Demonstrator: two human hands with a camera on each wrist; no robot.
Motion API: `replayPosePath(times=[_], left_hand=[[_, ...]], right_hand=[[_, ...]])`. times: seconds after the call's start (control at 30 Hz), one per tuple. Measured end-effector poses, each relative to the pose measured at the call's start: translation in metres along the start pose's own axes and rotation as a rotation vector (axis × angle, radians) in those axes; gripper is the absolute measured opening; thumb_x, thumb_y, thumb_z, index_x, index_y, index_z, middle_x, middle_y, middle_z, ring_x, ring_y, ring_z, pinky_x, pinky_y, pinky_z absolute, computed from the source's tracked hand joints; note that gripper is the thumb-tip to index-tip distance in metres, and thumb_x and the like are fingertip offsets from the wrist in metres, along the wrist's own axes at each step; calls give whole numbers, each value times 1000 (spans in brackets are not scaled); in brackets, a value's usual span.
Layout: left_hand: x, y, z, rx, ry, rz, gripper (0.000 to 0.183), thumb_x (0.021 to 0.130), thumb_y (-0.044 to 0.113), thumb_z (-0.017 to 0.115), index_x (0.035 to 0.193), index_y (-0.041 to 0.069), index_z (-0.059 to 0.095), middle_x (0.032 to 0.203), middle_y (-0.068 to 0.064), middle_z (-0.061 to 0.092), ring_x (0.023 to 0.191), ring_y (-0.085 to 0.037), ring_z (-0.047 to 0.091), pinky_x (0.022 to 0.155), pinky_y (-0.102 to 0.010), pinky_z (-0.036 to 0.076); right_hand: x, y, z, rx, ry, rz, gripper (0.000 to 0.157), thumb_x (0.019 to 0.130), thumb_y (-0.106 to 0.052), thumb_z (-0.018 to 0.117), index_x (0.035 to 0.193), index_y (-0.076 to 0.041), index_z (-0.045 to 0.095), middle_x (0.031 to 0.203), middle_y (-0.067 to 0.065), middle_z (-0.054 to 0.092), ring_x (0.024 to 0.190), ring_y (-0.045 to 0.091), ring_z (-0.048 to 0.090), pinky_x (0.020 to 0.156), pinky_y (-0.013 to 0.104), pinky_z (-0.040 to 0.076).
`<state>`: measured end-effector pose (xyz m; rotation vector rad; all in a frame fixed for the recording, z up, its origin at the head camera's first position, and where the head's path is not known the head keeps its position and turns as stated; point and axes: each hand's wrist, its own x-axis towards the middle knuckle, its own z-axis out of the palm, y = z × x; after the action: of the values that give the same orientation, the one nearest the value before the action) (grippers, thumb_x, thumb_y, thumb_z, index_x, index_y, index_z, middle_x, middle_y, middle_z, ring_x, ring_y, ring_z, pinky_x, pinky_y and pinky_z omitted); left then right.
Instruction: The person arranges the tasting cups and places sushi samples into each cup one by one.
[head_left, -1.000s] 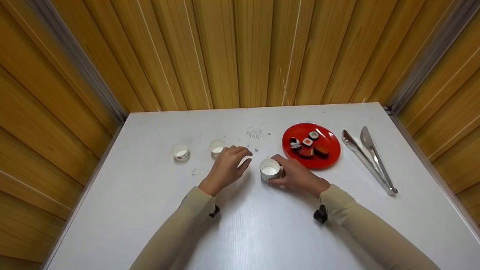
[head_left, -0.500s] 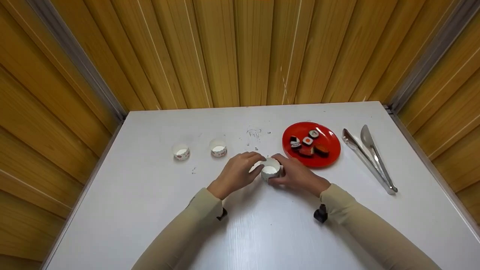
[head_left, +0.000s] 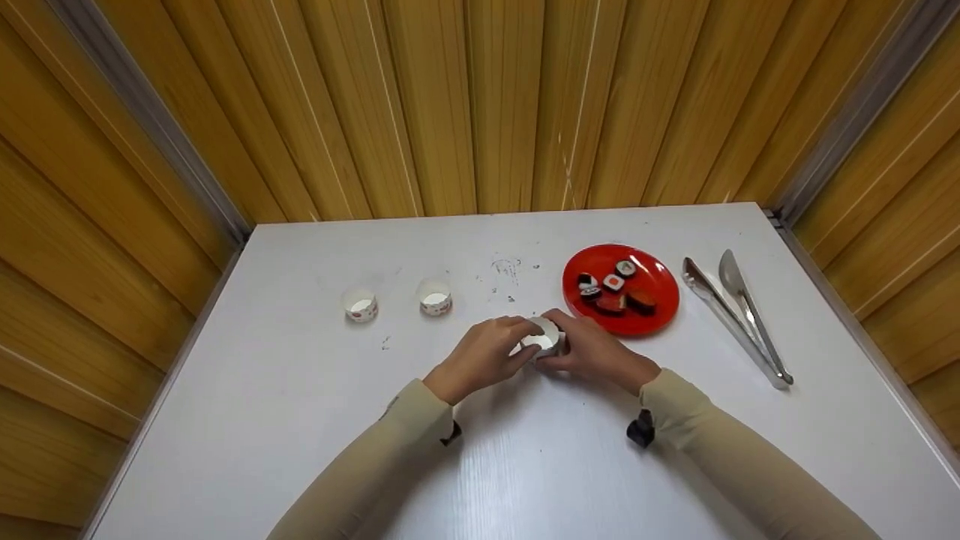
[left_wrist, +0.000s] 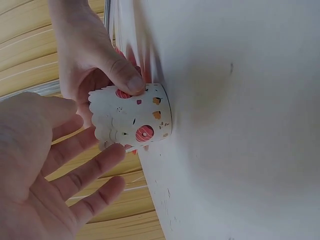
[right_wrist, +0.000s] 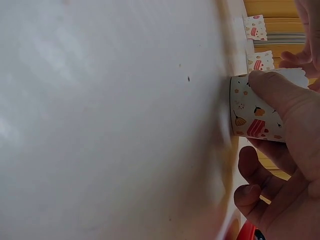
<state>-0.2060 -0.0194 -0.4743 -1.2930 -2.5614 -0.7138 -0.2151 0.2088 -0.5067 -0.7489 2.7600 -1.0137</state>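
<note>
A white paper baking cup (head_left: pixel 541 339) with a scalloped rim stands upright on the white table, left of the red plate. My right hand (head_left: pixel 596 351) grips its side, the thumb (right_wrist: pixel 272 87) along the printed wall. From the left, my left hand (head_left: pixel 484 352) reaches to the cup's mouth, with fingertips over the rim in the head view. Its fingers (left_wrist: pixel 92 172) look spread and mostly straight in the left wrist view. Whether they touch the rim is hard to tell. Two similar baking cups, one at far left (head_left: pixel 361 307) and another (head_left: pixel 435 298) nearer, stand upright.
At the right, a red plate (head_left: pixel 666 315) bears several sushi-like pieces (head_left: pixel 613 283). Beside it lie metal tongs (head_left: pixel 739 330), spread open. Yellow wood-patterned panels (head_left: pixel 480 105) close off the table's back and sides.
My left hand has moved right, away from the nearer standing cup, to the mouth of the cup in my right hand. The right hand has stayed in place.
</note>
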Motion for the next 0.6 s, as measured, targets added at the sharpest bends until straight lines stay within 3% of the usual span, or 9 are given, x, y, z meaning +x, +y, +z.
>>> replayPosePath(times=[0.2,0.43,0.6], left_hand=[[1,1,3,-20,-35,-16,20,100,18,70,118,9,73,114,-3,75,96,-18,71,82,-32,57],[-2,1,5,-2,-31,0,17,102,22,67,112,10,74,103,1,75,82,-13,64,74,-30,54],[-1,1,5,-3,-58,-12,15,103,19,65,109,10,74,96,1,73,78,-12,61,72,-30,53]], right_hand=[[0,0,0,-12,0,11,56,83,-28,88,130,-19,59,112,-8,69,91,14,58,82,33,51],[-1,-1,0,-23,-1,-1,53,84,-24,88,129,-19,59,103,-8,68,82,13,57,78,33,50],[-2,-2,-1,-15,6,2,53,84,-25,88,128,-17,59,114,-6,69,94,14,59,87,37,52]])
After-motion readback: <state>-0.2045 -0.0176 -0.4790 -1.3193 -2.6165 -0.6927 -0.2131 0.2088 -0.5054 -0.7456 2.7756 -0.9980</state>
